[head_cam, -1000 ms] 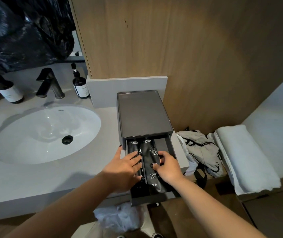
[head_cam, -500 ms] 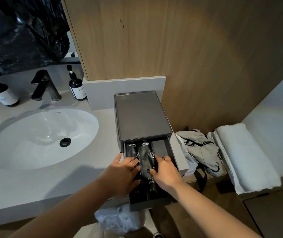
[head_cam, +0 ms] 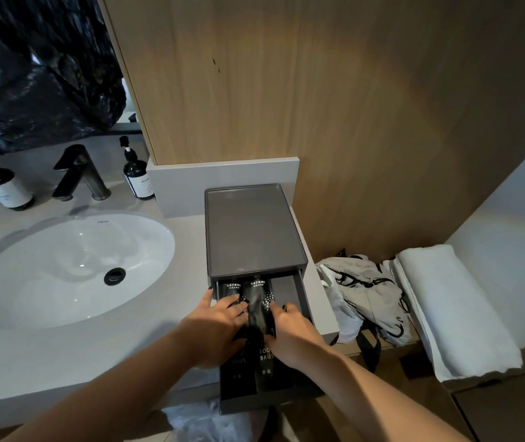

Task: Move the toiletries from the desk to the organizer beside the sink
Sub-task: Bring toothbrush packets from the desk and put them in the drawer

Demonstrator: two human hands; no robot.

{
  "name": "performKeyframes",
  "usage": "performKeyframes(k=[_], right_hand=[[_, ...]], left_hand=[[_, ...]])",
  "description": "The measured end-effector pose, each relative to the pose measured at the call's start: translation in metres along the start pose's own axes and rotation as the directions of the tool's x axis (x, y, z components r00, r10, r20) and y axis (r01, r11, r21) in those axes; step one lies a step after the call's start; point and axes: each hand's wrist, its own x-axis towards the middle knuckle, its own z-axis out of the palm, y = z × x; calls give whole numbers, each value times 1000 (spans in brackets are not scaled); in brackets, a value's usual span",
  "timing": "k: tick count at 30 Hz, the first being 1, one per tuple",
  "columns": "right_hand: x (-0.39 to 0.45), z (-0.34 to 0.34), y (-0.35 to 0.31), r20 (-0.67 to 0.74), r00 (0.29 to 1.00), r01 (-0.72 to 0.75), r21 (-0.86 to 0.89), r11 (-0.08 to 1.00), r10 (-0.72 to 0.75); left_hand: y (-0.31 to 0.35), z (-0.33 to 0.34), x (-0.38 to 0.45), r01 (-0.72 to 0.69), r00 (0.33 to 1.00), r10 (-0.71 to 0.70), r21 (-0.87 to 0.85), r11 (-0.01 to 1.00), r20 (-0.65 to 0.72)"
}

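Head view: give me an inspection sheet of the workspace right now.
Surface: grey counter with white sink.
Job's things: grey organizer, drawer pulled out; two black toothbrush packets lie lengthwise inside, right part bare.
Clutter: two pump bottles, black faucet.
Grippers: left hand flat on left packet; right hand fingers against the middle packet.
Cables: nothing seen.
Surroundings: wood wall panel, black plastic bag, folded white towel, grey-white bag.

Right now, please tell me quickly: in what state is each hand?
Left hand: open, fingers lying flat on the left toothbrush packet in the drawer.
Right hand: open, fingers pressing on the middle toothbrush packet.
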Motion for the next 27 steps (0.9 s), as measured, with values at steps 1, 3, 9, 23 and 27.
performKeyframes(k=[1,3,9,23,27], right_hand=[[0,-1,1,7,1000,11,0,1000,-11],[1,-5,4,5,999,43,-8,999,-43],[2,-31,13,-32,983,183,25,983,-183],[8,-78,-28,-52,791,611,8,792,-610],[5,-75,-62,-2,719,695,-10,719,-695]], left_hand=[[1,-1,-1,1,1000,-1,-2,1000,-4],[4,-2,-3,31,999,-31,-20,999,-17],[22,-13,-16,158,950,-220,-268,950,-222],[39,-28,-98,470,668,-709,-610,637,-226],[31,-28,-124,507,599,-775,-654,561,-200]])
